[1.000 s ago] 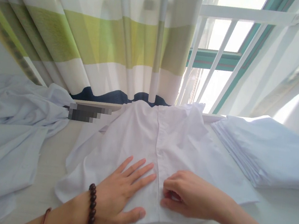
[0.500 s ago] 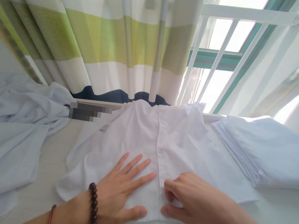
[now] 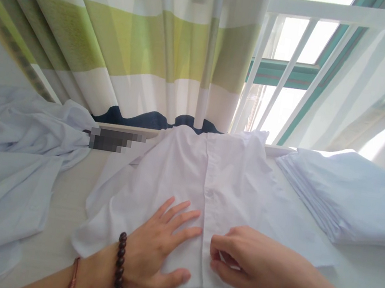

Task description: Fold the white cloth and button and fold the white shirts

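A white shirt (image 3: pixel 173 175) lies spread front up on the pale surface, its button placket (image 3: pixel 210 186) running down the middle and its hem towards me. My left hand (image 3: pixel 161 246) rests flat on the shirt left of the placket, fingers spread. A dark bead bracelet (image 3: pixel 120 266) circles that wrist, with a thin reddish band behind it. Just right of the placket, near the hem, my right hand (image 3: pixel 250 260) is closed, thumb and curled fingers pinching the shirt fabric. The exact fold between its fingertips is mostly hidden.
To the right is a stack of folded white garments (image 3: pixel 355 199). Rumpled white cloth (image 3: pixel 8 173) heaps at the left, beside a blurred dark item (image 3: pixel 108 140). Beyond the surface's far edge stand white rails (image 3: pixel 288 71) and a green-striped curtain (image 3: pixel 131 42).
The right hand's fingers have drawn closer to the thumb, and the hand sits slightly lower. The left hand stays flat, shifted very little. The whole view has tilted slightly.
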A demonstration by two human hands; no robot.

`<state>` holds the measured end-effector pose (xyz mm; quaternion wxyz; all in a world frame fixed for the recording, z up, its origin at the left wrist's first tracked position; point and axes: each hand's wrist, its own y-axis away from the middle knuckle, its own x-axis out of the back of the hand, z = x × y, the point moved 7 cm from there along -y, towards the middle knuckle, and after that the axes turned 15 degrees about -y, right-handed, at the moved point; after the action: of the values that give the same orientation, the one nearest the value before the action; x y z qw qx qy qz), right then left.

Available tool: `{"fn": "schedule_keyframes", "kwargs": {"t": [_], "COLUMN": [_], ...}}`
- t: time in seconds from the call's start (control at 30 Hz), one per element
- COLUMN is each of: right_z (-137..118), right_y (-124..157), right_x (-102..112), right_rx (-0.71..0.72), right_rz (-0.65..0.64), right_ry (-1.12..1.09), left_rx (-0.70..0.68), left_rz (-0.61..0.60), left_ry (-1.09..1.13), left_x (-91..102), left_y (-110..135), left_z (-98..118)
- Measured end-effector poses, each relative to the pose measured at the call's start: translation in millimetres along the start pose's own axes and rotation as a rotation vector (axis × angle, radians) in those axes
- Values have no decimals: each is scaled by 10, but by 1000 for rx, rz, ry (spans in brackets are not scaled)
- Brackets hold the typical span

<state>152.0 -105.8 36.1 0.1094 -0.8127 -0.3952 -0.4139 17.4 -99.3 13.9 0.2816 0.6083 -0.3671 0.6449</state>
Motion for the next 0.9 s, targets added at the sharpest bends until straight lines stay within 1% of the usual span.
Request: {"fn": "schedule_keyframes", "kwargs": {"t": [0.13,0.2,0.3,0.4,0.5,0.63,0.73,0.8,0.9], "right_z": [70,90,92,97,152,178,116,59,4], "right_y": [-48,-61,-52,-13,25,37,34,40,51], "right_x": [-118,-140,-115,-39,34,3,-21,-35,-50], "right_rx": [-26,-40,-46,-40,-86,-140,-119,-83,-59], "right_rz": [-9,-6,-17,-26,4,-25,-42,-41,22], "right_ry": [45,54,51,-2,-43,-18,37,63,89], "left_rx": [2,7,27,30,23,2,-22,-50,-77], "left_rz": [-10,-24,-39,-57,-69,-87,-118,-113,-94], "left_ry": [-11,-27,-49,-55,-46,-28,-75,-128,-173], "left_x": [-17,-38,-59,-56,8,155,210,219,209], "left_y": [-2,-1,4,37,92,94,26,-15,-34], "left_z": [5,15,21,19,12,53,127,181,223]}}
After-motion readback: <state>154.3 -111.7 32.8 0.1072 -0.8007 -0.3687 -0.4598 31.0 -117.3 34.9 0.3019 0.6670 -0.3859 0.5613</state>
